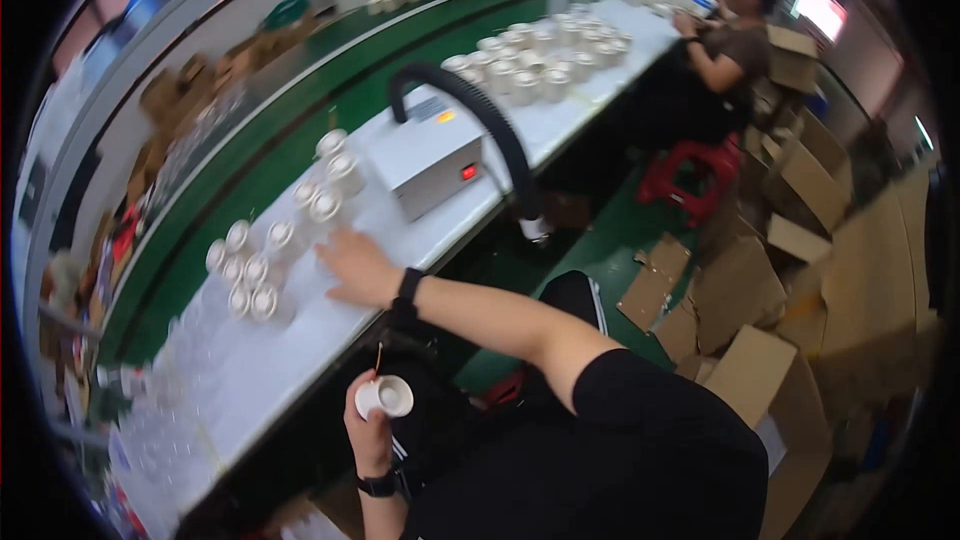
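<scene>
My left hand (368, 432) is closed around a white cup-shaped piece (392, 397) in front of the table's near edge. Its round, pale inside faces up, and a thin brownish stick or wire (379, 355) rises beside my fingers. Over the white tabletop, my right hand (358, 268) reaches out with its fingers apart and nothing visible in them. Close to its fingertips stand similar white cup-shaped pieces (282, 235), and a looser group of them (256, 268) lies farther left. I cannot tell whether the right fingers touch any piece.
A grey box with a red switch (430, 165) stands right of my right hand; its black flexible hose (480, 110) arches over the near edge. Several more white pieces (555, 85) crowd the far table. A person (725, 50) sits there. Cardboard boxes (850, 290) and a red stool (690, 175) are at right.
</scene>
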A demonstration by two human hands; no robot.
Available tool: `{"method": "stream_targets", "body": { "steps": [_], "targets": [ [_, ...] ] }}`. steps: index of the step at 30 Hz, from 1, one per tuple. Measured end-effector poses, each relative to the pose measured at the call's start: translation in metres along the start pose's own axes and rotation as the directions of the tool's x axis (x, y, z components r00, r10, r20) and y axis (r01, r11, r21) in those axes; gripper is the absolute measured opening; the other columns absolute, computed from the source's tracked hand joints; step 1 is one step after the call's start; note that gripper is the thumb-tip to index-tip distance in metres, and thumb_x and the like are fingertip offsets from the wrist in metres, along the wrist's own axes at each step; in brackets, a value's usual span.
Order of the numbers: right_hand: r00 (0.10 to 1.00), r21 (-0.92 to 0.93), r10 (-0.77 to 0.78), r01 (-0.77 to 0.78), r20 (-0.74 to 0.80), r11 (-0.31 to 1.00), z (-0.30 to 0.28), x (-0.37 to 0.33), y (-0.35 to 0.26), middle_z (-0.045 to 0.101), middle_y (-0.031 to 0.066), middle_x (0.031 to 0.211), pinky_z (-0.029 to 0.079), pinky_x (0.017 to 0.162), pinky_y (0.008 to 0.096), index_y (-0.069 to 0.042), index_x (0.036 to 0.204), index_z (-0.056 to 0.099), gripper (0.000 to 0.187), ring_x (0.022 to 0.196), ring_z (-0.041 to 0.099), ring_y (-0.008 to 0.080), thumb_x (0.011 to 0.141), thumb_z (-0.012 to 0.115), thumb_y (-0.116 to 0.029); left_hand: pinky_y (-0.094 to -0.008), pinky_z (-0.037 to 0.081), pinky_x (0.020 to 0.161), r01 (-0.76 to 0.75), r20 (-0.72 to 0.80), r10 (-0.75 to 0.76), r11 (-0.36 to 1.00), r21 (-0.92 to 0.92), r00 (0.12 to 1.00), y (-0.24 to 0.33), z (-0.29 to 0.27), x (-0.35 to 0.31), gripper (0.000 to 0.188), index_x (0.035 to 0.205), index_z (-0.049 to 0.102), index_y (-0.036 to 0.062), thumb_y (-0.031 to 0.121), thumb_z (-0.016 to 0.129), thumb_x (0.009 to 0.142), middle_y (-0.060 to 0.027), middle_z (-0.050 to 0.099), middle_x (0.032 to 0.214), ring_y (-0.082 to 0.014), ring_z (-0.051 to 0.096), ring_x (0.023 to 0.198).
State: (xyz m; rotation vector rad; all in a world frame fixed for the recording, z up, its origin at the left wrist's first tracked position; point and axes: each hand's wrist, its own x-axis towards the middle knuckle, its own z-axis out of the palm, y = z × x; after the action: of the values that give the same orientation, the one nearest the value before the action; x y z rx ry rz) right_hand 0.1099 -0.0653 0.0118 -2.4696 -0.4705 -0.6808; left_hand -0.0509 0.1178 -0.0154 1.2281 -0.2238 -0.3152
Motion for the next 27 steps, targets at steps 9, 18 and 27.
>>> {"method": "stream_targets", "body": {
  "steps": [9,18,27],
  "targets": [
    [0.810,0.904,0.403,-0.398,0.425,-0.154,-0.050,-0.147,-0.018,0.047,0.0151,0.121,0.045,0.090,0.0368,-0.003,0.126,0.037,0.052,0.105,0.055,0.0289,0.084,0.063,-0.021,-0.0269,0.042,0.086,0.049,0.098,-0.055,0.997,0.056,0.994,-0.020,0.007,0.003,0.066,0.124,0.038,0.0051,0.038,0.071,0.077,-0.0048,0.052,0.110,-0.0156,0.053,0.098],
    [0.506,0.598,0.693,0.368,0.514,-0.712,-0.112,-0.240,0.076,0.055,0.0170,0.112,0.043,0.096,0.0415,0.001,0.098,0.055,0.035,0.115,0.048,0.0313,0.088,0.057,-0.033,-0.0269,0.039,0.088,0.312,0.190,-0.314,0.949,0.044,0.930,-0.033,0.035,0.016,0.042,0.124,0.033,0.0093,0.017,0.056,0.090,-0.0051,0.046,0.111,-0.0137,0.046,0.102],
    [0.758,0.941,0.582,-0.335,0.294,-0.039,-0.107,-0.219,0.018,0.048,0.0133,0.119,0.042,0.090,0.0332,-0.007,0.123,0.038,0.045,0.117,0.047,0.0260,0.088,0.059,-0.027,-0.0327,0.041,0.087,-0.160,0.312,-0.073,0.735,0.659,0.947,-0.001,0.078,0.021,0.053,0.120,0.036,0.0044,0.012,0.068,0.079,-0.0130,0.046,0.112,-0.0228,0.049,0.104]
  ]
}}
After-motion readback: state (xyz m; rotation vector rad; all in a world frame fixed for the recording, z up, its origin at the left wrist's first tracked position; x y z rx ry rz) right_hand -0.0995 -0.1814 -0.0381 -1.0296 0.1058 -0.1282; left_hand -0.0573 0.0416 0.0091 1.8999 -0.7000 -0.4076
